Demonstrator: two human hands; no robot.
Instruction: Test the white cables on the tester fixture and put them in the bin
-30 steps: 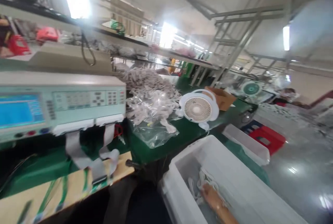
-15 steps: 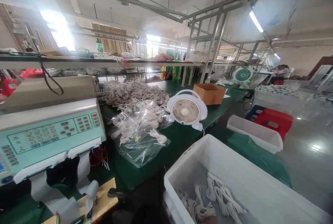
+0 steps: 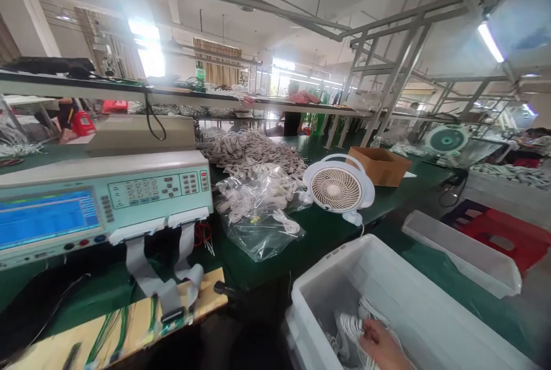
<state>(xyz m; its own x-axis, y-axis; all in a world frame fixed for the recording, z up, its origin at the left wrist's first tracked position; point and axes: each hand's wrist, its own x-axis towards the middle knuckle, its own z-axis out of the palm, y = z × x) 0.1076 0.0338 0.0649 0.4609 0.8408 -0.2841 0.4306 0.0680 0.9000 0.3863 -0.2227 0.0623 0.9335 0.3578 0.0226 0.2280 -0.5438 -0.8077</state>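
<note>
My right hand reaches into the white plastic bin from the lower edge of the view. Its fingers are closed on a coiled bundle of white cable. More white cable bundles lie in the bin beside and behind the hand, partly covered by it. My left hand is out of view.
On the green table stand a white fan, a cardboard box, a bag of cables and a cable heap. A tester with a blue screen sits left, above a wooden board.
The view has turned left, so the tester's screen and the wooden board show more fully. My right hand has come clearly into view in the bin, closed on a cable bundle.
</note>
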